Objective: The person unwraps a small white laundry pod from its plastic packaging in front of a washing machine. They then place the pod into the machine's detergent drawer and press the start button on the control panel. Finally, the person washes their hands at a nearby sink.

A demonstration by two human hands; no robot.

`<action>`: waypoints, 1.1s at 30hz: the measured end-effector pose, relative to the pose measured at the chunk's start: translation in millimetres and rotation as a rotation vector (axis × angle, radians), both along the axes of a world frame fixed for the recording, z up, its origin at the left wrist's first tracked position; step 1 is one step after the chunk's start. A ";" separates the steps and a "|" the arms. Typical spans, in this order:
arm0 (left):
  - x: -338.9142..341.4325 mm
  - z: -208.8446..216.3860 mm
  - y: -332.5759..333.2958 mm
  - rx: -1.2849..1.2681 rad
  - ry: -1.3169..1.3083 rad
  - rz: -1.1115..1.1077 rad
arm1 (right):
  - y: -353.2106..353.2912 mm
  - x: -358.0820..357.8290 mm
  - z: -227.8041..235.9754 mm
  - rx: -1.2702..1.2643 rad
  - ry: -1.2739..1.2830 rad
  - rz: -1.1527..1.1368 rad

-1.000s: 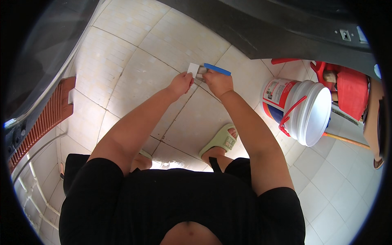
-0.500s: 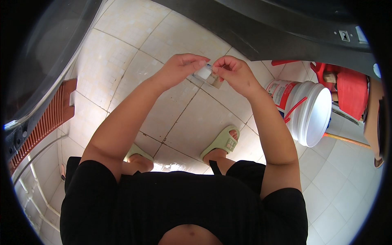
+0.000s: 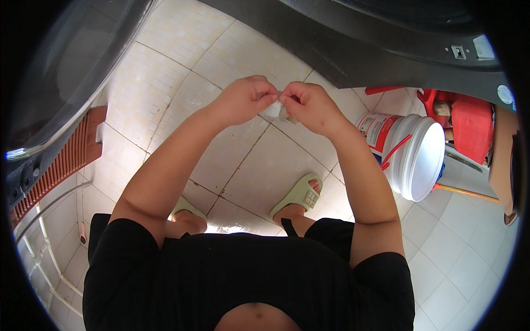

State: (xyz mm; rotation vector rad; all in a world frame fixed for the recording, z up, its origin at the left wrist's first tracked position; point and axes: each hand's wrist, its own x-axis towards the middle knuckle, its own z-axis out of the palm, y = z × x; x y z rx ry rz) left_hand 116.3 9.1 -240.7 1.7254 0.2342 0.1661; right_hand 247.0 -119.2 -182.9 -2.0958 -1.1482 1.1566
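– Pale tiled floor [image 3: 248,160], dark grout lines, bright glare low down near the person's feet. Dark panel [image 3: 386,49] across the upper right, glossy dark panel [image 3: 72,60] at upper left. Where are the hands?

– Together, above the tiles, ahead of the body. Left hand [image 3: 243,102] and right hand [image 3: 313,107] meet almost fingertip to fingertip, thumbs against forefingers.

– Clamped on what?

– Small packet [image 3: 271,111], pinched between them. White part beneath the left fingertips, see-through part beside the right. Contents too small to make out.

– Nearby objects?

– White bucket [image 3: 409,165] to the right, red handle [image 3: 396,151] across its side, mouth facing right in view. Red items [image 3: 472,129] behind it, partly hidden; wooden stick [image 3: 469,193] sticking out past the rim.

– And the left side?

– Reddish-brown ribbed piece [image 3: 63,163] just below the glossy panel. White tubing [image 3: 51,254] lower down, bent by the lens.

– Footwear?

– Green sandals, right one [image 3: 301,194] in fuller view; left one [image 3: 189,207] partly covered by the leg.
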 end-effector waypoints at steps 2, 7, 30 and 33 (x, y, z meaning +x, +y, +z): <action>-3.0 11.1 2.1 0.274 -0.054 -0.024 | 3.2 -2.2 2.9 -0.002 -0.110 0.074; -5.0 19.1 -4.1 0.312 -0.005 0.067 | 8.0 -3.6 11.9 0.008 -0.257 0.225; -6.2 14.8 -8.3 0.595 0.036 0.032 | 8.1 -11.5 -10.0 0.007 -0.509 0.302; -7.6 13.3 -12.5 0.581 0.065 0.069 | 11.8 -14.6 -6.2 -0.019 -0.511 0.345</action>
